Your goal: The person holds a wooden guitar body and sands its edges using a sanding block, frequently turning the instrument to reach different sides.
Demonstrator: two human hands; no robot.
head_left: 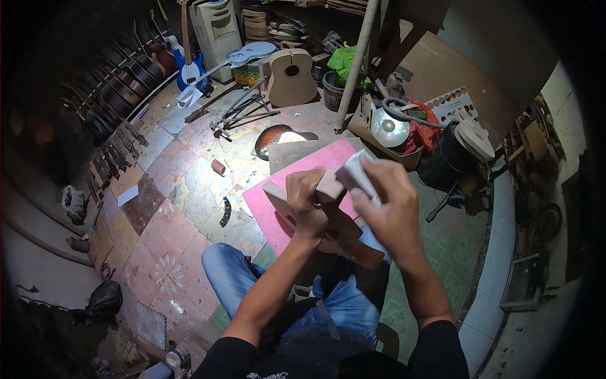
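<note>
My left hand [307, 199] is closed round a pale wooden piece [330, 186] with a squared end, held over my lap. Its lower part runs down toward my knees, partly hidden by my left hand and forearm. In my right hand [392, 199], thumb and fingers pinch a folded sheet of sandpaper [358, 172], grey on one face and whitish on the other. The sandpaper is right beside the squared end of the wood; whether they touch I cannot tell. Under both hands lies a flat pink board [303, 163].
Ahead on the tiled floor are a round sunburst-coloured part [270, 142], metal stands [243, 110] and an unfinished guitar body [290, 77]. A blue guitar [189, 71] and a row of guitars stand at far left. A black bucket [439, 158] and a pole [356, 69] stand at right.
</note>
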